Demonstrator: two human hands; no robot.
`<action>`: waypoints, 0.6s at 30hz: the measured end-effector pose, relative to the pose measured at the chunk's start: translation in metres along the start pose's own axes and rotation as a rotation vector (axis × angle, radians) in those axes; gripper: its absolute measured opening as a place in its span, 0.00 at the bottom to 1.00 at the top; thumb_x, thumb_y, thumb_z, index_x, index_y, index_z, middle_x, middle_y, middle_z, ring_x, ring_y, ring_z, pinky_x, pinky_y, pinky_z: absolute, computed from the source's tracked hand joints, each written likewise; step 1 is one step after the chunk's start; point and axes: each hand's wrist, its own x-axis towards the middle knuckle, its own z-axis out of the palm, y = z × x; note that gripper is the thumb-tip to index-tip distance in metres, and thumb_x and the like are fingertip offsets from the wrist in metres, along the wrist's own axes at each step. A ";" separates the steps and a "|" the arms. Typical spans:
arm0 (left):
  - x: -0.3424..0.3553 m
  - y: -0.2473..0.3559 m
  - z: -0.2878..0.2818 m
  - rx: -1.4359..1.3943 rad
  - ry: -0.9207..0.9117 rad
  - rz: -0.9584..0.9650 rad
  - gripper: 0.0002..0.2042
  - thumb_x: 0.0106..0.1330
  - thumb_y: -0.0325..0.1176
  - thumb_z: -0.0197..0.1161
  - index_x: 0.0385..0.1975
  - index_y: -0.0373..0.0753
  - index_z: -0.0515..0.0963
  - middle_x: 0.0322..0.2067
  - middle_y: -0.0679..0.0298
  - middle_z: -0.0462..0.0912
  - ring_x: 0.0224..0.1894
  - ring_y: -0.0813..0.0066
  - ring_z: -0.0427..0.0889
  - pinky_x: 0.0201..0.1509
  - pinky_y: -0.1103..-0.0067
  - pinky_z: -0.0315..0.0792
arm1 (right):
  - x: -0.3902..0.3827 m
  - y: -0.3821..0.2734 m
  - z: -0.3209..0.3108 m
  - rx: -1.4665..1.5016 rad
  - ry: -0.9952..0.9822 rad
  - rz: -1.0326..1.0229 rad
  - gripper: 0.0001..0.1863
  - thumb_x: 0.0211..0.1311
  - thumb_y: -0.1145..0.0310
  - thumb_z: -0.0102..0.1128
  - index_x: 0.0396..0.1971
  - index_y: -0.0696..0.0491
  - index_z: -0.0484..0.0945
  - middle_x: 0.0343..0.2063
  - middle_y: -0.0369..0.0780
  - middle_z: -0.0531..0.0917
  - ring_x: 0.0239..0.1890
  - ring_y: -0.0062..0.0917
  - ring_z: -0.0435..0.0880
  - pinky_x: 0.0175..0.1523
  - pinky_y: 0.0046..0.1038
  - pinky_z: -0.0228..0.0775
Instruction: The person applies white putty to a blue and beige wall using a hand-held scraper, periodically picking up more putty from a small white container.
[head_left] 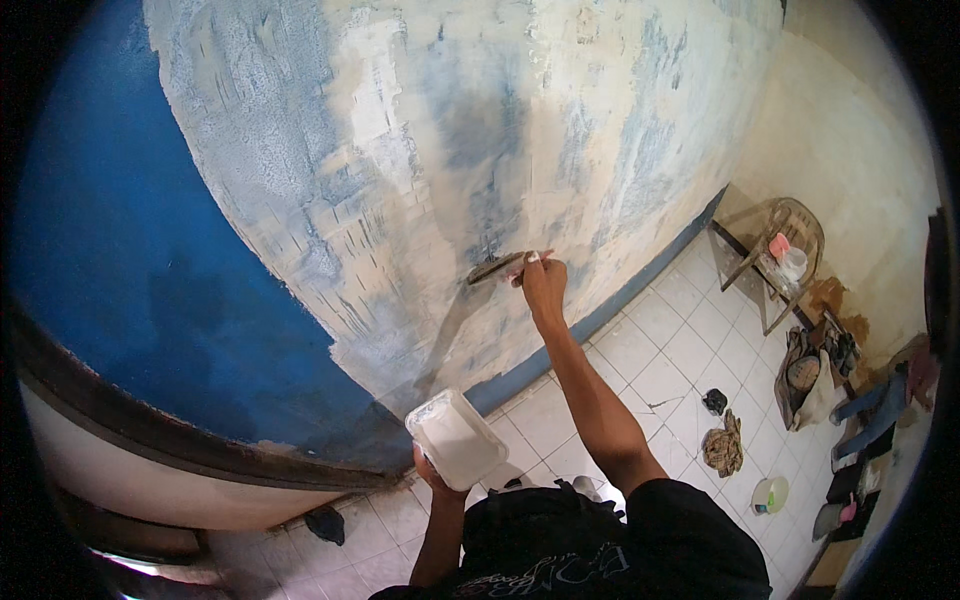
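Note:
My right hand (pixel 543 285) is closed around the handle of a putty knife (pixel 494 268), whose blade lies against or very near the wall (pixel 440 200). The wall there is patchy, with white and cream filler smeared over blue-grey. Lower down, my left hand (pixel 437 477) grips a white rectangular plastic tub (pixel 460 440) from beneath and the side. The tub is tilted, and I cannot make out what is in it. Most of my left fingers are hidden behind it.
Blue paint (pixel 180 330) covers the wall at left, above a dark curved edge (pixel 150 430). On the white tiled floor (pixel 680 300) at right are a chair (pixel 790 225) with small containers, a crumpled brown cloth (pixel 722 445), a black bag (pixel 714 401) and a pale round container (pixel 770 494).

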 end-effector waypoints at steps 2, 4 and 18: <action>-0.006 0.002 0.006 -0.073 -0.016 -0.031 0.34 0.65 0.62 0.41 0.64 0.46 0.62 0.60 0.60 0.69 0.58 0.57 0.71 0.60 0.56 0.68 | 0.011 -0.004 0.005 -0.131 0.029 0.057 0.23 0.62 0.62 0.50 0.13 0.63 0.77 0.12 0.42 0.78 0.17 0.23 0.76 0.25 0.26 0.66; -0.011 0.002 0.014 -0.145 -0.036 -0.068 0.33 0.65 0.62 0.39 0.64 0.47 0.62 0.59 0.61 0.70 0.59 0.57 0.71 0.61 0.56 0.67 | 0.026 0.005 0.007 -0.200 0.045 0.019 0.24 0.61 0.60 0.51 0.13 0.63 0.78 0.12 0.43 0.78 0.17 0.27 0.78 0.26 0.30 0.68; 0.003 -0.003 0.002 -0.043 -0.039 -0.029 0.34 0.64 0.62 0.43 0.64 0.45 0.61 0.59 0.59 0.69 0.58 0.55 0.72 0.59 0.55 0.68 | 0.059 -0.109 0.031 -0.373 0.123 -0.082 0.21 0.57 0.58 0.55 0.19 0.64 0.80 0.17 0.49 0.82 0.22 0.35 0.84 0.32 0.34 0.72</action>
